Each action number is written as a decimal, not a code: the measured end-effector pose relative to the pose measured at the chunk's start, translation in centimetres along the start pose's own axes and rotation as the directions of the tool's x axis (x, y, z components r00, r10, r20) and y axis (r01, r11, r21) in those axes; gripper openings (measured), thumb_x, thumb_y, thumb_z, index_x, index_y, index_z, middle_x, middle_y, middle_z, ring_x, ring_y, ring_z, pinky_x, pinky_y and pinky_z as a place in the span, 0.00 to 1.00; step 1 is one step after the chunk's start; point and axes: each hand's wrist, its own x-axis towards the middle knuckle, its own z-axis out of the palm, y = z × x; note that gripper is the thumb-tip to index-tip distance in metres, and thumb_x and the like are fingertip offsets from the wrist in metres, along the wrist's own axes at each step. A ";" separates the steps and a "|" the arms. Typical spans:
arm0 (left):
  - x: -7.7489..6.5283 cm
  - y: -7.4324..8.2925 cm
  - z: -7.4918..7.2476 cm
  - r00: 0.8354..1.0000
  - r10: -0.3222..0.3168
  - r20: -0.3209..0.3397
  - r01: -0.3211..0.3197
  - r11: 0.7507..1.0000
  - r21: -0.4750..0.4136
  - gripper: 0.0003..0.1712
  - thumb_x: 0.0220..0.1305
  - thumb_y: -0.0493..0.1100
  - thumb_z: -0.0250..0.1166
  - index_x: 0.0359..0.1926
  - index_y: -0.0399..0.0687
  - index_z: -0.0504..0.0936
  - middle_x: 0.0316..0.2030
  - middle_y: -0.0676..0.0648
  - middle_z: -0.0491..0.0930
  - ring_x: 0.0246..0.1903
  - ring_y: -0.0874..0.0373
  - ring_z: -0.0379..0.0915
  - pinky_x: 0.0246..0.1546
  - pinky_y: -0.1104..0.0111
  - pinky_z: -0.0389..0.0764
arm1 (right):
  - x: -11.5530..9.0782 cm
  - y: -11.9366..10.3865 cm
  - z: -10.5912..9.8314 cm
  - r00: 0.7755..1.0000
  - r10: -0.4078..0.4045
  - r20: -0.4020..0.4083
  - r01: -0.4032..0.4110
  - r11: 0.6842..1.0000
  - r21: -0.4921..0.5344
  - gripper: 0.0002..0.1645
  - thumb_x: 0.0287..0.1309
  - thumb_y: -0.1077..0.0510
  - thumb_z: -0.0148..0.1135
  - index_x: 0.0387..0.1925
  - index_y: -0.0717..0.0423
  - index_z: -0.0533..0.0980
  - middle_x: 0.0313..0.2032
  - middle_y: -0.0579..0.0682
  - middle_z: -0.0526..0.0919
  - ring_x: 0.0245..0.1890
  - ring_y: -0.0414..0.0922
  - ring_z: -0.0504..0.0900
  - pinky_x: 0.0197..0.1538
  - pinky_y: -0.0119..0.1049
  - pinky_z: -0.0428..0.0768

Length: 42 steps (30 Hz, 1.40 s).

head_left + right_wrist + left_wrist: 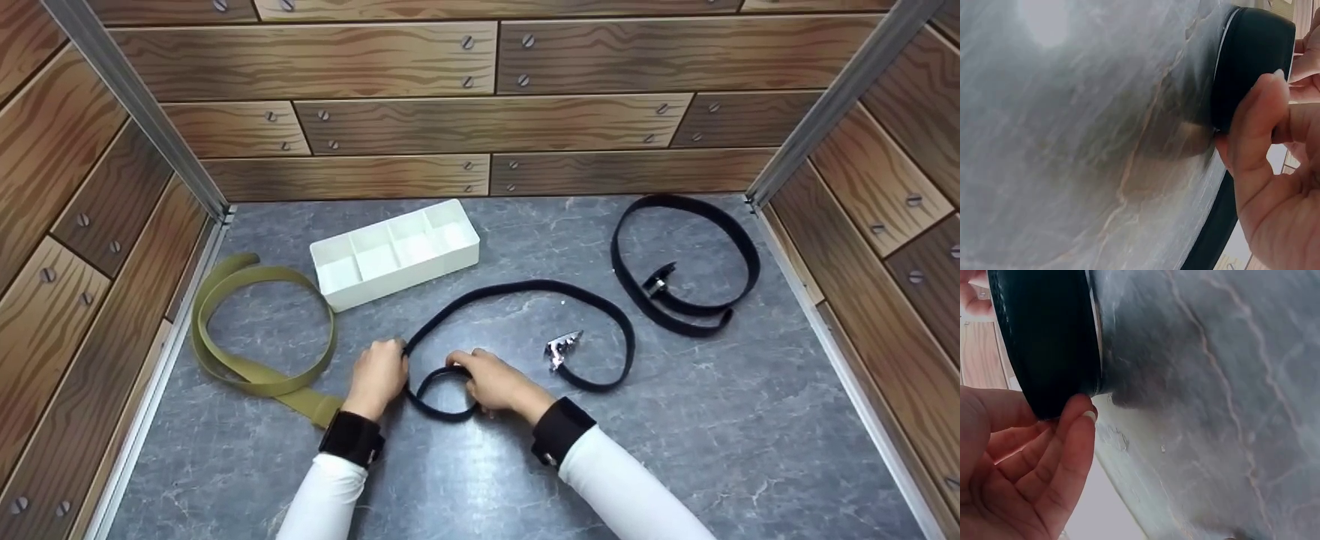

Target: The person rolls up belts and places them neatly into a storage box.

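A black belt stands on its edge in a wide curve on the grey surface, its free end bent round into a small loop. At its other end, a shiny silver buckle lies inside the curve. My left hand pinches the strap at the left of the small loop; the left wrist view shows thumb and fingertips on the dark band. On the loop's right side, my right hand grips the strap between thumb and fingers, seen close on the band in the right wrist view.
An olive webbing belt lies loosely coiled on the left. Behind it stands a white box with several compartments. A second black belt with a buckle lies coiled at the back right. Wood-patterned walls enclose the surface.
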 end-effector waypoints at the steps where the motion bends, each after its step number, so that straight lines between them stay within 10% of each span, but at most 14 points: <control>1: -0.1 0.0 0.0 1.000 0.002 -0.001 -0.002 1.000 -0.006 0.06 0.59 0.34 0.65 0.38 0.38 0.82 0.33 0.35 0.84 0.31 0.35 0.81 0.31 0.47 0.79 | 0.0 0.1 0.0 1.000 0.001 0.001 -0.001 1.000 0.014 0.31 0.58 0.73 0.55 0.61 0.47 0.70 0.46 0.60 0.72 0.13 0.40 0.76 0.13 0.34 0.76; 5: -0.3 0.2 0.0 1.000 0.002 0.003 -0.002 0.999 -0.040 0.15 0.58 0.37 0.68 0.48 0.43 0.78 0.37 0.35 0.83 0.33 0.36 0.81 0.32 0.47 0.79 | -0.1 0.2 -0.2 1.000 0.019 -0.006 -0.018 0.999 0.050 0.32 0.59 0.72 0.55 0.63 0.48 0.69 0.46 0.60 0.72 0.13 0.40 0.76 0.14 0.35 0.77; 16: -1.3 1.2 0.4 0.994 0.051 0.092 -0.049 0.999 -0.020 0.07 0.62 0.48 0.68 0.34 0.51 0.89 0.38 0.47 0.70 0.30 0.44 0.78 0.28 0.50 0.78 | 0.1 0.7 -0.3 0.984 -0.007 -0.180 0.004 1.000 -0.020 0.27 0.60 0.69 0.59 0.61 0.54 0.69 0.46 0.58 0.74 0.25 0.44 0.79 0.26 0.35 0.80; 21: -1.4 1.4 0.5 0.993 0.084 0.081 -0.083 0.996 -0.012 0.08 0.61 0.48 0.70 0.31 0.50 0.89 0.37 0.47 0.69 0.28 0.46 0.76 0.27 0.52 0.77 | 0.1 0.4 0.1 0.967 -0.036 -0.254 0.000 0.990 -0.142 0.10 0.64 0.51 0.62 0.44 0.47 0.74 0.41 0.47 0.71 0.29 0.46 0.77 0.31 0.38 0.78; 28: -1.5 1.5 0.8 0.993 0.081 0.080 -0.084 0.996 0.026 0.12 0.58 0.54 0.71 0.30 0.51 0.87 0.36 0.47 0.69 0.26 0.48 0.75 0.24 0.54 0.76 | 0.1 -0.4 1.2 0.962 -0.012 -0.273 -0.071 0.953 -0.293 0.28 0.54 0.25 0.57 0.38 0.41 0.78 0.40 0.47 0.65 0.18 0.43 0.68 0.20 0.37 0.68; 42: -1.2 0.9 1.2 0.994 0.079 -0.078 -0.084 0.994 -0.063 0.06 0.55 0.31 0.68 0.35 0.39 0.82 0.35 0.44 0.78 0.31 0.40 0.79 0.31 0.51 0.79 | -0.6 -0.4 1.0 0.962 -0.170 -0.214 0.077 0.920 -0.385 0.15 0.64 0.47 0.62 0.52 0.36 0.81 0.58 0.55 0.68 0.26 0.49 0.80 0.22 0.39 0.73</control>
